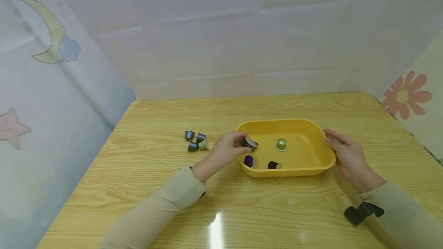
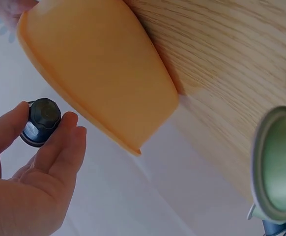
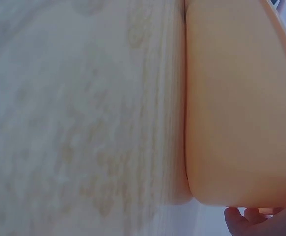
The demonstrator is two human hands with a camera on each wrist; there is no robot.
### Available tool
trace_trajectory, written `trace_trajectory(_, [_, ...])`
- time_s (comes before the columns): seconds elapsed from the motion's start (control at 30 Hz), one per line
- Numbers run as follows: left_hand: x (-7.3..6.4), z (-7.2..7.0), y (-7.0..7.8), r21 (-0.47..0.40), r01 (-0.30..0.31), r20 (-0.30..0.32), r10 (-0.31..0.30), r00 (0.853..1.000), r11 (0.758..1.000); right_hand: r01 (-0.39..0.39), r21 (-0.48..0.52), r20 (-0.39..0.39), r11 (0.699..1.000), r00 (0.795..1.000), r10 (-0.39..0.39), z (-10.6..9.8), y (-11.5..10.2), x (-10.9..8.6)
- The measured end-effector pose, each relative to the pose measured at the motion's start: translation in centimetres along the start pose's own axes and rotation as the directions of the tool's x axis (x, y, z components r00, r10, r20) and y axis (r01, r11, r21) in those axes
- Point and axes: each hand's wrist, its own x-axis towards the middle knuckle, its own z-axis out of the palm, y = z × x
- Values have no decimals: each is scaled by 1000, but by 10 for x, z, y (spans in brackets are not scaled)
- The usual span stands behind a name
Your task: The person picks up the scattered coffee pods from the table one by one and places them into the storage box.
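Observation:
My left hand (image 1: 225,149) pinches a dark coffee capsule (image 2: 43,118) between thumb and fingertips, over the left end of a yellow plastic tub (image 1: 301,170). In the left wrist view the capsule's narrow end faces the camera. Inside the tub stands a green capsule (image 1: 281,144), with a dark purple capsule (image 1: 248,160) in the near left corner and a black capsule (image 1: 273,165) lying by the near wall. Another dark shape beside the held capsule is partly hidden. At the tub's right end, my right hand (image 1: 349,158) holds the rim, its fingers partly hidden.
Left of the tub, several capsules lie grouped on the wooden table (image 1: 155,187): dark capsules (image 1: 192,146) and a light green capsule (image 1: 203,144). A pale cloth wall (image 1: 221,49) rises behind the table's far edge.

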Motion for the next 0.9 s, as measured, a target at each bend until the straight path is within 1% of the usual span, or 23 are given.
trace_trajectory(0.17, [3,5,1,29,-13,8,13,1000,1000,2,-1,3,1000,1000,-2,-1,0,0])
trace_trajectory(0.27, [6,7,1,29,-14,11,13,1000,999,3,-5,5,1000,1000,-3,-1,0,0])
trace_trajectory(0.47, [11,11,1,64,25,15,-26,1000,998,6,-5,14,1000,1000,-6,-2,0,-1])
trace_trajectory(0.67, [12,14,1,61,51,35,-53,998,997,4,3,15,1000,1000,-4,-1,0,-1])
trace_trajectory(0.8, [12,12,0,82,40,32,-42,999,996,3,5,13,1000,1000,-3,-1,0,0])
trace_trajectory(0.9, [10,9,-1,104,18,19,-20,1000,994,9,11,19,1000,1000,-9,-1,0,-1])
